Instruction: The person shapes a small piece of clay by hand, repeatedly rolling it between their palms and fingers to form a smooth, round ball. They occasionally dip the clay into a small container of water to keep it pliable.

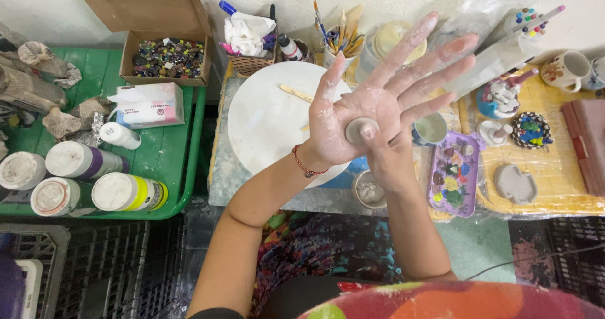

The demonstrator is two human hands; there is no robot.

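Observation:
My left hand (384, 92) is raised palm up with its fingers spread wide, dusted with pale clay. A small round grey clay lump (357, 130) lies at the base of the palm. My right hand (392, 166) comes up from beneath; its thumb presses on the lump and its fingers are hidden behind the left hand. A red bracelet (306, 166) circles my left wrist. Both hands hover over a round white board (265, 117) on the work table.
A purple paint palette (454, 177), a grey clay slab (515, 183), a mug (564, 70) and a cup of brushes (337, 42) sit on the table. To the left, a green tray (173, 149) holds paint bottles (126, 192), a tissue box (148, 105) and a cardboard box (167, 57).

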